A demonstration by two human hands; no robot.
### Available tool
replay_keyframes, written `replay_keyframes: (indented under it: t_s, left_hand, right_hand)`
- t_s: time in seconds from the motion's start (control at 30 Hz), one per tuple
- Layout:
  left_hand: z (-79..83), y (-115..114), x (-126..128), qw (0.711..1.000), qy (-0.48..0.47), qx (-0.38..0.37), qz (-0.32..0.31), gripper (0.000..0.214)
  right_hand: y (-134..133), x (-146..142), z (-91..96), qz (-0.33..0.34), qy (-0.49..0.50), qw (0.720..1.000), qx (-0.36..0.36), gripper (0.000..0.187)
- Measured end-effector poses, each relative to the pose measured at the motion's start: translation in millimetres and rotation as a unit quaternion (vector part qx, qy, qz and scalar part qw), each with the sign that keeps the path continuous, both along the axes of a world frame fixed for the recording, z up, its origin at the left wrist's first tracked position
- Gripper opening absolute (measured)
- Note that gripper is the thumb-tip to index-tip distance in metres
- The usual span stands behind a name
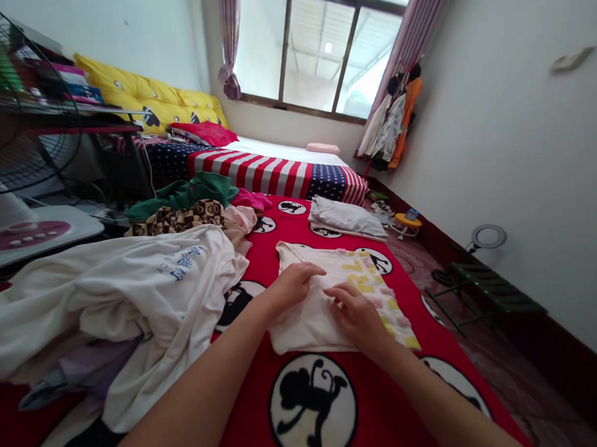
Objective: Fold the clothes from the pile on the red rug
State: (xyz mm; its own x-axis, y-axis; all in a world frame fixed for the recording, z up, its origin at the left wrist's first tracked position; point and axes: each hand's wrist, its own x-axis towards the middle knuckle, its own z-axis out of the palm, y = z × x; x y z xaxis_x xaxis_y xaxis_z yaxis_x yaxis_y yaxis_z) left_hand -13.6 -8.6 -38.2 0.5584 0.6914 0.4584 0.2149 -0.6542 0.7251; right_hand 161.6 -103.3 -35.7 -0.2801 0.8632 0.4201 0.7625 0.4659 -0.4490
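Fingers [315,270] of the left hand [294,284] lie curled and pressed flat on a small pale garment [332,295] at the centre of the frame, pinning a fold near its left edge; they close around nothing that I can make out. Just beside it, the right hand [356,317] rests on the same cloth, fingertips bent down into the fabric as if pinching or smoothing a crease; whether any cloth is actually nipped between them I cannot tell.

That garment, with yellow and pink patches along its right side, lies spread on the red bed cover [378,406] printed with black monkey figures. It looks partly folded already, so I judge the folding to be midway: the next move would call for taking hold of an edge and bringing it over squarely while the other hand keeps the cloth from sliding.

At the left of the frame sits a heap of white clothes [126,292]. A folded grey piece [345,218] lies further up, well apart from both hands.
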Motion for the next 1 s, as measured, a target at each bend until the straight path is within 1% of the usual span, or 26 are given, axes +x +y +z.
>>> replay_keyframes:
  t_s: [0.1,0.2,0.23,0.3,0.37,0.4,0.47,0.53,0.57,0.6,0.7,0.73,0.77,0.8,0.83,0.87,0.9,0.93,0.97,1.0]
  left_hand:
    - [-10.9,5.6,-5.0,1.0,0.015,-0.008,0.018,0.055]
    - [-15.2,9.5,-8.4,0.999,0.009,-0.02,0.034,0.049]
    - [-15.7,9.9,-8.6,0.999,0.004,-0.022,0.035,0.045]
    - [-16.1,9.9,-8.2,0.999,-0.007,-0.021,0.036,0.038]
    - [-16.1,9.6,-7.6,0.999,-0.01,-0.023,0.038,0.036]
    - [-16.1,9.6,-7.5,0.999,-0.009,-0.029,0.04,0.035]
    - [-16.1,9.9,-7.8,0.998,-0.01,-0.049,0.044,0.033]
    - [-16.7,10.3,-8.3,0.997,-0.018,-0.065,0.043,0.031]
    - [-17.4,10.4,-8.5,0.997,-0.02,-0.068,0.041,0.03]
    - [-18.3,10.5,-8.7,0.997,-0.019,-0.066,0.039,0.03]
    - [-21.3,10.3,-9.7,0.998,0.001,-0.047,0.034,0.032]
    - [-21.8,10.1,-10.2,0.999,0.008,-0.041,0.031,0.033]
    - [-21.6,9.9,-10.6,0.999,0.013,-0.036,0.029,0.033]
    - [-20.6,9.4,-10.8,0.999,0.017,-0.033,0.029,0.033]
    - [-18.9,8.7,-10.5,0.999,0.02,-0.032,0.029,0.032]
    - [-16.5,7.5,-9.5,0.999,0.019,-0.032,0.031,0.03]
    - [-13.6,5.9,-7.5,0.999,0.015,-0.033,0.033,0.027]
    - [-10.5,3.8,-4.5,0.999,0.005,-0.04,0.032,0.025]
    - [-7.7,1.0,-0.5,0.998,-0.02,-0.058,0.034,0.022]
    - [-5.5,-2.2,4.3,0.996,-0.043,-0.074,0.031,0.021]
  right_hand:
    - [-12.3,-13.2,-6.8,0.026,-0.039,0.999,0.0,0.032]
    - [-15.4,-14.4,-5.0,0.061,-0.046,0.997,-0.015,0.029]
    - [-14.2,-13.9,-3.6,0.061,-0.039,0.997,-0.025,0.029]
    - [-11.5,-14.5,-1.0,0.031,-0.023,0.998,-0.041,0.032]
    - [-11.9,-19.0,1.5,0.002,-0.021,0.999,-0.038,0.04]
    - [-14.0,-22.6,3.0,0.007,-0.025,0.999,-0.037,0.042]
    - [-20.7,-30.7,6.5,0.065,-0.023,0.996,-0.056,0.041]
    - [-27.0,-36.6,10.0,0.134,0.005,0.986,-0.1,0.037]
    - [-28.7,-38.2,10.9,0.143,0.022,0.983,-0.112,0.035]
    - [-29.4,-39.1,10.9,0.125,0.032,0.986,-0.108,0.033]
    - [-30.2,-42.4,6.8,-0.005,0.022,0.999,-0.039,0.028]
    - [-32.2,-45.1,5.5,-0.018,0.02,0.999,-0.027,0.028]
    - [-35.7,-48.7,5.2,0.003,0.026,0.999,-0.035,0.028]
    - [-40.3,-53.0,6.4,0.052,0.044,0.995,-0.066,0.029]
    - [-45.3,-57.2,9.3,0.106,0.075,0.985,-0.111,0.03]
    - [-49.5,-60.5,13.8,0.146,0.118,0.969,-0.158,0.03]
    - [-51.7,-62.3,19.6,0.159,0.166,0.953,-0.195,0.03]
    - [-51.2,-62.1,25.8,0.143,0.216,0.943,-0.209,0.028]
    - [-47.2,-59.7,31.6,0.106,0.263,0.939,-0.195,0.025]
    - [-39.7,-55.3,36.2,0.059,0.304,0.938,-0.158,0.023]
